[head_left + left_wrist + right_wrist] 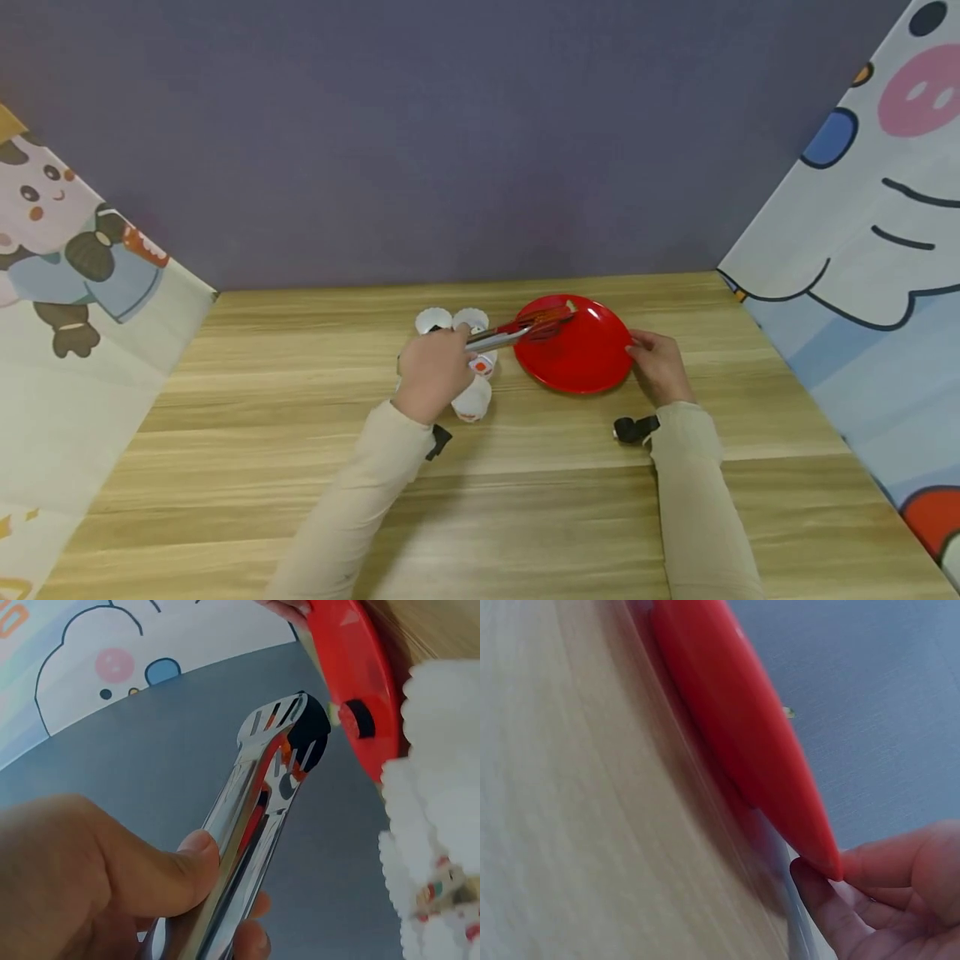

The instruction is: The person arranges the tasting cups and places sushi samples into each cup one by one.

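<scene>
My left hand [435, 372] grips metal tongs [247, 817], thumb along one arm and fingers around the other. Their slotted heads reach over the left part of a round red plate [577, 358]. A dark patch shows at the tong heads; I cannot tell whether they hold a piece. Near them on the plate is a small pale piece [572, 307], and the left wrist view shows a red round shape with a black band [358, 718]. My right hand [662, 365] pinches the plate's right rim between thumb and fingers.
Several white scalloped paper cups [472, 400] stand left of the plate, partly hidden by my left hand. One holds a white piece with a red mark [481, 365]. A grey panel [465, 150] rises behind the wooden table [262, 433], with cartoon-printed panels at both sides.
</scene>
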### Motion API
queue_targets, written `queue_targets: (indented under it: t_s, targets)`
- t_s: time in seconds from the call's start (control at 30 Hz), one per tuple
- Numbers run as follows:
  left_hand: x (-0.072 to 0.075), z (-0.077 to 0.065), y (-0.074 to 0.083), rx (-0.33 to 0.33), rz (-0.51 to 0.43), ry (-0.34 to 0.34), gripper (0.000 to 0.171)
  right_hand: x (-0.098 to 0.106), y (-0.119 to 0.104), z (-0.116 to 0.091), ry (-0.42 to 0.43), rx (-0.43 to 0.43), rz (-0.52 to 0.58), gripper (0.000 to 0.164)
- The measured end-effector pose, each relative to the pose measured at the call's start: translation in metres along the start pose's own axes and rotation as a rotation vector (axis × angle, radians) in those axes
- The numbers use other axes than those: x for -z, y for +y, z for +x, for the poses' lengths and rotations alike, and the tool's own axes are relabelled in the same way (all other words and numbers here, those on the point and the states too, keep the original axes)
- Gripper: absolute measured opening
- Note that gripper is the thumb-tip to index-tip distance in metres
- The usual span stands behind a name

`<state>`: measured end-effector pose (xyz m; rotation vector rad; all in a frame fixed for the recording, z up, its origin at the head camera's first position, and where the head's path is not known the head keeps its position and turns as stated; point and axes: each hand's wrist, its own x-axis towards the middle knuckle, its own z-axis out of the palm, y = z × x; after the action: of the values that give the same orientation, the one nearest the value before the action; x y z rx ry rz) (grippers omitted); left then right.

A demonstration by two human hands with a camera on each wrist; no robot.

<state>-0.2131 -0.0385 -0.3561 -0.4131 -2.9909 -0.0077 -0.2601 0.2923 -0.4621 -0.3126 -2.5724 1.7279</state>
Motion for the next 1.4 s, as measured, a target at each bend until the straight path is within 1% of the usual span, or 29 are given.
queue_targets:
  t_s: [0.2,0.3,0.43,0.53,0.67,0.73,0.83,0.9,1.13,1.4]
  targets:
    - [0.002,-0.011,-0.016,0.018,-0.009,0.004,0.033,-0.001,0.0,0.002,0.009,0.005,-0.032,0.038]
    - [0.004,-0.016,-0.024,0.03,-0.03,0.013,0.031,-0.003,-0.001,0.001,0.013,0.005,-0.045,0.038]
    - [0.008,-0.025,-0.032,0.03,-0.038,0.034,0.026,-0.004,-0.003,-0.001,0.017,0.007,-0.058,0.038]
    - [0.011,-0.032,-0.038,0.029,-0.044,0.027,0.023,-0.004,-0.002,-0.001,0.019,0.007,-0.058,0.038]
    - [0.013,-0.041,-0.045,0.048,-0.065,0.004,0.022,-0.003,-0.002,-0.001,0.021,0.019,-0.055,0.039]
    - [0.012,-0.045,-0.049,0.049,-0.067,0.013,0.022,-0.002,-0.003,-0.002,0.03,0.025,-0.039,0.038]
    - [0.012,-0.051,-0.054,0.046,-0.065,0.045,0.021,-0.001,-0.004,-0.003,0.031,0.034,-0.034,0.039]
    - [0.012,-0.055,-0.058,0.041,-0.067,0.068,0.02,-0.001,-0.005,-0.004,0.029,0.019,-0.03,0.038]
    - [0.019,-0.067,-0.071,0.023,-0.054,0.133,0.022,-0.002,-0.003,-0.003,0.01,0.013,-0.058,0.037]
    - [0.023,-0.079,-0.087,0.004,-0.057,0.131,0.02,-0.002,-0.001,-0.003,0.013,0.034,-0.05,0.037]
